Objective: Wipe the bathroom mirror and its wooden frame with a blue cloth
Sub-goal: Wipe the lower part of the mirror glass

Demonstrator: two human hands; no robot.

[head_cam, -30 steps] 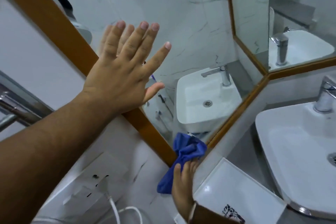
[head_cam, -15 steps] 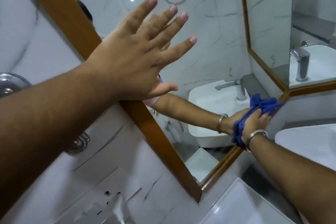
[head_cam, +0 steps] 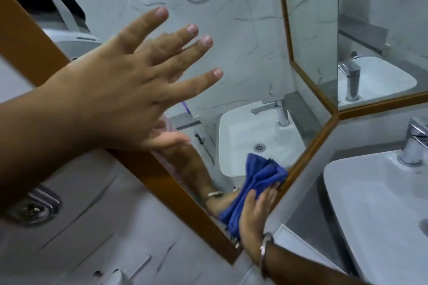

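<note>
Left hand [head_cam: 129, 85] nearest — fingers spread flat, palm across the wooden frame [head_cam: 162, 183] and onto the mirror [head_cam: 243, 53]. Right hand [head_cam: 257, 213] lower down, fingers together, pressing the blue cloth [head_cam: 257, 183] against the glass at the mirror's bottom corner — beside the frame. Sink [head_cam: 375, 210] at right.

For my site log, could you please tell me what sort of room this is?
A bathroom: a white washbasin with a chrome tap, a wood-framed mirror and marble-look wall tiles.
</note>
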